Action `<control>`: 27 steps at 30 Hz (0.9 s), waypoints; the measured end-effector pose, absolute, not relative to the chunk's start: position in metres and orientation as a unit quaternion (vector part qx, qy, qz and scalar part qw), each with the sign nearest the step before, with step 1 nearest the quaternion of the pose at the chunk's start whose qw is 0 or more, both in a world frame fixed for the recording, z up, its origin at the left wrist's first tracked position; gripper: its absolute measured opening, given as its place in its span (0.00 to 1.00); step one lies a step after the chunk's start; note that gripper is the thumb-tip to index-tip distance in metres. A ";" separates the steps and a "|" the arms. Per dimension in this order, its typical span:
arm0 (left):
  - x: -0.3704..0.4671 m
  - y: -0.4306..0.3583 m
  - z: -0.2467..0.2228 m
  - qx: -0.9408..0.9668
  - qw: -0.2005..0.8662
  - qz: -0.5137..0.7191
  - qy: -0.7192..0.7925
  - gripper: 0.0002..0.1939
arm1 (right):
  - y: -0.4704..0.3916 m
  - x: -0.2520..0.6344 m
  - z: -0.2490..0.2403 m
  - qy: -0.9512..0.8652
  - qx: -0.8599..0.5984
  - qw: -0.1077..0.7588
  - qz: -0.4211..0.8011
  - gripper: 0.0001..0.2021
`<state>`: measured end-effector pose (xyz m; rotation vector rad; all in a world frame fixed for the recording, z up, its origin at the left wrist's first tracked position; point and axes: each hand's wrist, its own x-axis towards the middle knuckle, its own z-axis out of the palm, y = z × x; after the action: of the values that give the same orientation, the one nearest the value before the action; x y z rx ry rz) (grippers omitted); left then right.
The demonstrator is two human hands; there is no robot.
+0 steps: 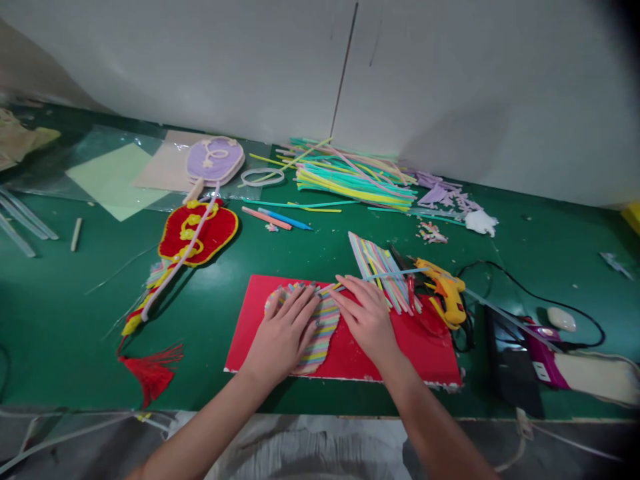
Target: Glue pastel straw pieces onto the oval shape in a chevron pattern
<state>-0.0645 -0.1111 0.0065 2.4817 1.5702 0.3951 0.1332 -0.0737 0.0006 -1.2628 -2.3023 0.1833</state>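
Observation:
A striped pastel panel of pipe cleaners (325, 333), side by side, lies on a red board (405, 357). My left hand (281, 328) rests flat on this panel with its fingers stretched out, hiding part of it. At the panel's upper right edge, my right hand (367, 317) has its thumb and fingers closed on a pipe cleaner (326, 289); the exact grip is partly hidden. Just beyond the right hand lies a second striped piece (369, 257). Red-handled scissors (411, 293) and a yellow glue gun (450, 293) lie to the right.
Loose pipe cleaners (355, 177) are heaped along the wall. A red fan with a tassel (197, 233) and a lilac fan (215, 160) lie at left. Two pens (275, 218) sit behind the board. A power strip (550, 357) and a dark cable occupy the right.

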 end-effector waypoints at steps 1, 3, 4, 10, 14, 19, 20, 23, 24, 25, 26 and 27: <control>-0.064 -0.111 0.006 0.834 0.088 0.132 0.528 0.22 | -0.074 0.133 0.001 -0.849 -0.463 0.248 0.065 0.16; -0.064 -0.111 0.006 0.835 0.085 0.135 0.527 0.22 | -0.074 0.132 0.001 -0.850 -0.464 0.240 0.063 0.16; -0.064 -0.111 0.006 0.834 0.085 0.138 0.528 0.22 | -0.074 0.131 0.001 -0.851 -0.465 0.238 0.061 0.15; -0.064 -0.112 0.007 0.829 0.087 0.147 0.533 0.21 | -0.074 0.130 0.001 -0.851 -0.466 0.238 0.046 0.13; -0.063 -0.111 0.007 0.830 0.084 0.148 0.531 0.21 | -0.074 0.130 0.002 -0.852 -0.464 0.237 0.039 0.14; -0.063 -0.112 0.007 0.828 0.086 0.150 0.533 0.21 | -0.075 0.129 0.003 -0.860 -0.459 0.222 0.032 0.15; -0.063 -0.112 0.007 0.828 0.085 0.151 0.533 0.21 | -0.075 0.129 0.003 -0.862 -0.459 0.215 0.032 0.15; -0.063 -0.111 0.007 0.829 0.082 0.155 0.531 0.21 | -0.076 0.128 0.004 -0.865 -0.459 0.201 0.032 0.16; -0.063 -0.111 0.006 0.829 0.082 0.156 0.531 0.21 | -0.076 0.128 0.004 -0.865 -0.459 0.199 0.032 0.16; -0.063 -0.111 0.006 0.828 0.083 0.157 0.531 0.21 | -0.076 0.128 0.004 -0.867 -0.457 0.196 0.033 0.17; -0.063 -0.111 0.006 0.828 0.084 0.157 0.532 0.21 | -0.076 0.128 0.004 -0.869 -0.455 0.194 0.036 0.17; -0.063 -0.111 0.006 0.827 0.085 0.158 0.532 0.21 | -0.075 0.128 0.004 -0.870 -0.453 0.191 0.038 0.18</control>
<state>-0.0628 -0.1111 0.0060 2.4666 1.5872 0.4708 0.1278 -0.0754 0.0038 -1.2719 -2.4445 0.1056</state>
